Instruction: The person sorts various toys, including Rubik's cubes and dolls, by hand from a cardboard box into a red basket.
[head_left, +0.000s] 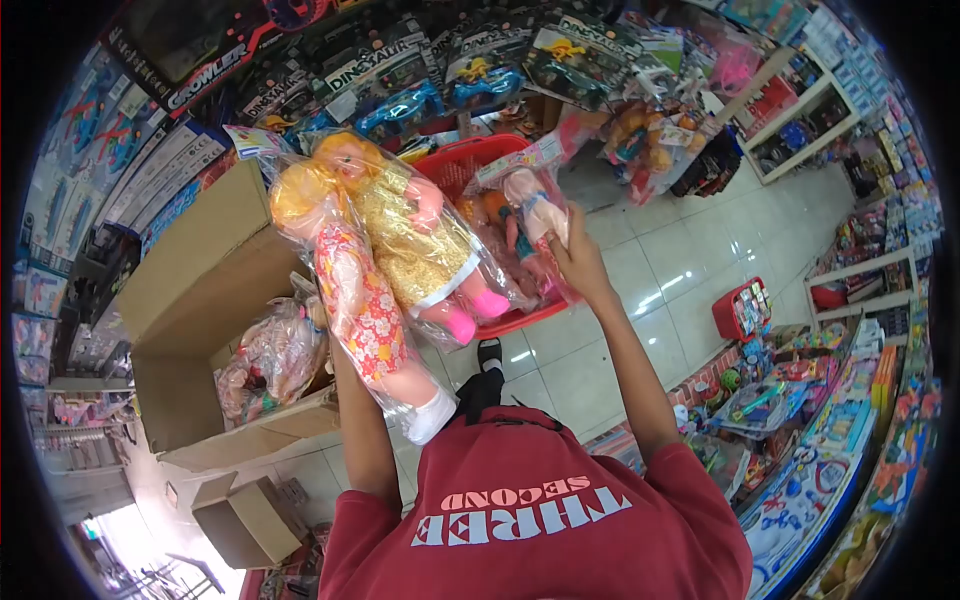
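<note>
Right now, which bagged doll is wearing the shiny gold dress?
The doll in the gold dress, with pink shoes, held up beside the doll in the red flowered dress; the small doll wears blue.

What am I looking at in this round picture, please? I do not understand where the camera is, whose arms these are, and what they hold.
There is one picture, taken by a camera worn on a person's head. It looks forward and down, so you see that person's own red shirt at the bottom and both arms reaching away. The wide lens bends the picture into a circle.

The place looks like a toy shop, with boxed toys on shelves all around and a tiled floor.

The left hand is hidden behind two large dolls in clear plastic bags and appears to hold them up. The right hand grips a smaller bagged doll over a red basket. To the left stands an open cardboard box with more bagged dolls inside.
</note>
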